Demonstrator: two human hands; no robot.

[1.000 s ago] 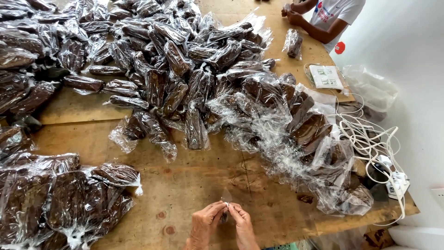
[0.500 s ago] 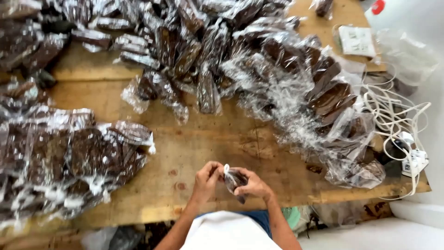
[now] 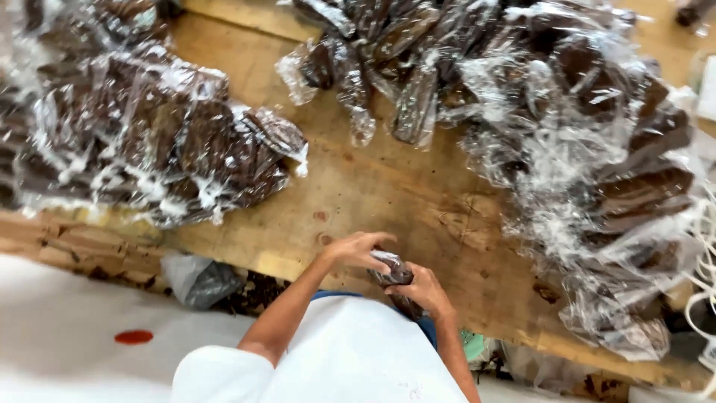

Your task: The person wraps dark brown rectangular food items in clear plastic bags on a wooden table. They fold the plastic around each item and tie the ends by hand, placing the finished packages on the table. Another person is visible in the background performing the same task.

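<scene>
Both my hands meet over the near edge of a wooden table (image 3: 388,201). Between them is a small clear plastic packet (image 3: 393,274) with something dark brown inside. My left hand (image 3: 358,248) curls over the packet's top end. My right hand (image 3: 423,289) holds it from below and the side. The packet's lower end is partly hidden by my right fingers.
A heap of the same dark packets (image 3: 149,142) lies at the left, another large heap (image 3: 597,149) at the right and back. White cables (image 3: 705,246) run along the right edge. A grey bag (image 3: 200,280) lies under the table. A red spot (image 3: 134,337) marks the floor.
The camera has tipped down and nearer, so my torso and the floor show. My hands have drawn back to the table's near edge, still on the packet.
</scene>
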